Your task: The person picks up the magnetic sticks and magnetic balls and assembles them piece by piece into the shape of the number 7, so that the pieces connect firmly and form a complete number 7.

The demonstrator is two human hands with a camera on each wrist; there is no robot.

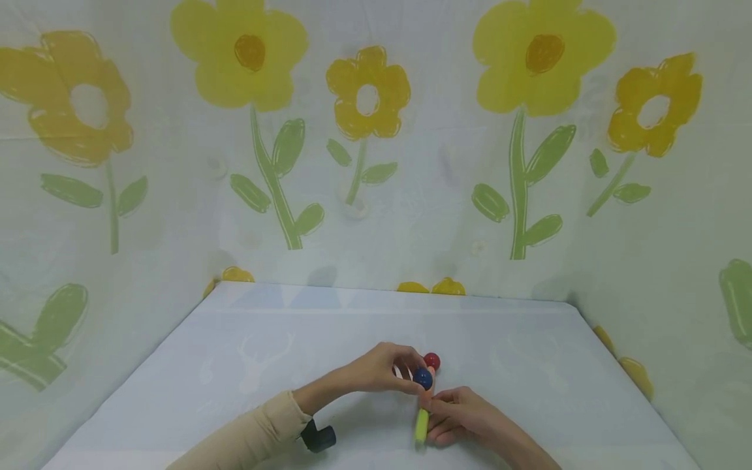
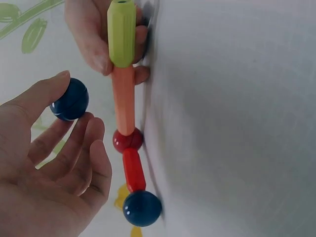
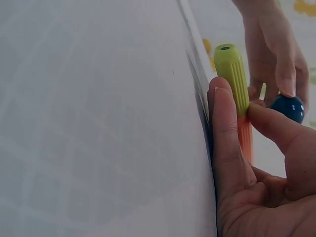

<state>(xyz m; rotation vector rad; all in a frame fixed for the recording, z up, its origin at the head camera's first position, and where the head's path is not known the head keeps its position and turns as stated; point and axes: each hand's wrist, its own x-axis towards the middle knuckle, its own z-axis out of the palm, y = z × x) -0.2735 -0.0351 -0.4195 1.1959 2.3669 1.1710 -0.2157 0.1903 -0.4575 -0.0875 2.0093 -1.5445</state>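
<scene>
My left hand (image 1: 382,371) pinches a glossy blue ball (image 2: 70,99) between thumb and fingertips, its other fingers loosely curled. Thumb and fingers of my right hand (image 1: 464,418) hold a joined chain of toy rods and balls low over the table. At the near end is a ribbed lime green rod (image 3: 232,79), followed by an orange rod (image 2: 124,98). Beyond come a red ball (image 2: 128,140), a short red rod (image 2: 134,169) and a second blue ball (image 2: 142,208). In the head view my left hand mostly hides that far blue ball.
A white tabletop (image 1: 247,365) lies under both hands. Behind it and at the sides hangs pale cloth (image 1: 423,215) printed with yellow flowers. A black device (image 1: 318,437) shows by my left sleeve.
</scene>
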